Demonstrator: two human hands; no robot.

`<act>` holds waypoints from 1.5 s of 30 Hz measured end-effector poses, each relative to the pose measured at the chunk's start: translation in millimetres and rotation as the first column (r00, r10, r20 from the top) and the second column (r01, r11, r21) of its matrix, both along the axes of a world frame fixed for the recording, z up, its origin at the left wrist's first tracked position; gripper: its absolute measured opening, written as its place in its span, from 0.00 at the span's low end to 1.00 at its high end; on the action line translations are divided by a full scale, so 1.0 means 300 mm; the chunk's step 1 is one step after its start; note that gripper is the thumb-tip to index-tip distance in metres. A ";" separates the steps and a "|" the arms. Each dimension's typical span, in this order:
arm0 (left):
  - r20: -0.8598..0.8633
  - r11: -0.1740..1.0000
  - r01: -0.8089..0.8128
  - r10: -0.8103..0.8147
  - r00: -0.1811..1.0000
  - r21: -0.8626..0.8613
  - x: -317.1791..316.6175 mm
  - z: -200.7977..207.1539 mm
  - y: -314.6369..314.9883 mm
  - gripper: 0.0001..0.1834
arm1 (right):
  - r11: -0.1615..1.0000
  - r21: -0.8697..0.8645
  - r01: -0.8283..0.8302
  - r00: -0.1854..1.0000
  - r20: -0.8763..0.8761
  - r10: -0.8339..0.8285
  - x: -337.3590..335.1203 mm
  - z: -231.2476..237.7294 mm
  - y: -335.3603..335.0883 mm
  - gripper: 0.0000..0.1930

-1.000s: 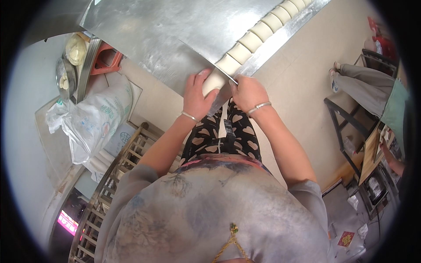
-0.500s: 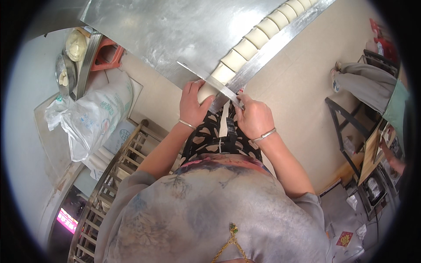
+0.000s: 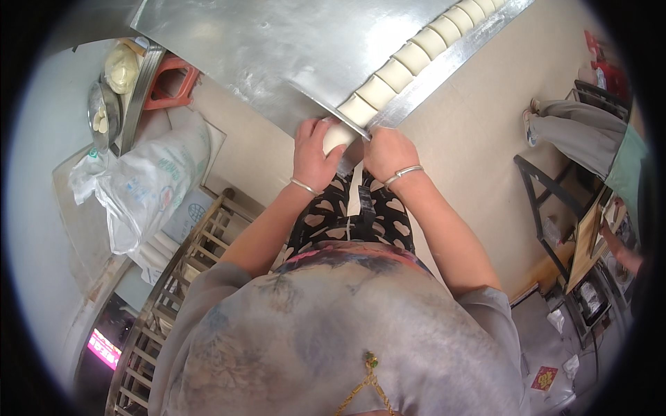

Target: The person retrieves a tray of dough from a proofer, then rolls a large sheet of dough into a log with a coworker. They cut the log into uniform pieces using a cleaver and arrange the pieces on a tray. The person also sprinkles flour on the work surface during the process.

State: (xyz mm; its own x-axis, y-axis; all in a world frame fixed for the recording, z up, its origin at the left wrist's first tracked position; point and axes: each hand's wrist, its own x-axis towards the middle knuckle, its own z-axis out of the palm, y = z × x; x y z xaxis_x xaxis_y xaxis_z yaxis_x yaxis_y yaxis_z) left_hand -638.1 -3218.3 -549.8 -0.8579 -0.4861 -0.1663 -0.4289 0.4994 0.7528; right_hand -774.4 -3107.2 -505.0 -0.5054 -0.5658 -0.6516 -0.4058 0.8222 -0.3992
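Head view: your left hand (image 3: 314,154) is at the centre of the frame, its fingers partly open and curved around the end of the dough roll (image 3: 338,137), thumb on the right side of it and the other fingers along the left. Your right hand (image 3: 391,156), just right of centre, has its fingers closed around the handle of a knife (image 3: 329,107) (your grip hides most of that handle). The blade reaches toward the upper left and lies across the dough, between the end under your left hand and the next piece; you cannot tell from here how deep it has gone.

From the blade, a row of pale dough pieces (image 3: 394,73) runs to the upper right of the frame, the pieces close together along the edge of the shiny metal desk (image 3: 263,41). Your roll end lies at the desk's near corner, above your dark patterned trousers (image 3: 316,218).

At the upper left of the frame you have a red stool (image 3: 170,83) and a metal bowl (image 3: 94,114) with a few pale pieces in it. Below these stands a white sack (image 3: 149,187), near a slatted rack (image 3: 173,284). Another person's grey-trousered legs (image 3: 579,125) show at the right.
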 end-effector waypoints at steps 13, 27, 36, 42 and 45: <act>0.032 1.000 -0.029 0.029 0.999 -0.006 0.170 0.014 -0.005 0.27 | 0.929 -0.355 0.100 0.995 0.028 -0.096 0.140 0.239 0.127 0.14; 0.016 0.998 -0.059 0.059 0.998 0.013 0.161 0.018 0.008 0.25 | 0.981 -0.192 0.024 0.997 -0.065 -0.037 0.184 0.104 0.127 0.10; 0.005 0.998 -0.004 0.004 1.000 -0.070 0.151 0.013 0.012 0.30 | 0.998 0.047 -0.041 0.999 -0.025 0.043 0.149 0.082 0.025 0.08; 0.028 0.993 -0.005 0.009 1.000 -0.116 0.154 0.012 0.019 0.32 | 0.998 0.053 -0.044 0.999 0.008 0.044 0.150 0.002 -0.012 0.11; 0.089 0.996 0.032 -0.025 0.996 -0.084 0.157 0.016 0.014 0.35 | 1.000 0.015 -0.001 1.000 -0.021 0.001 0.154 -0.017 -0.011 0.11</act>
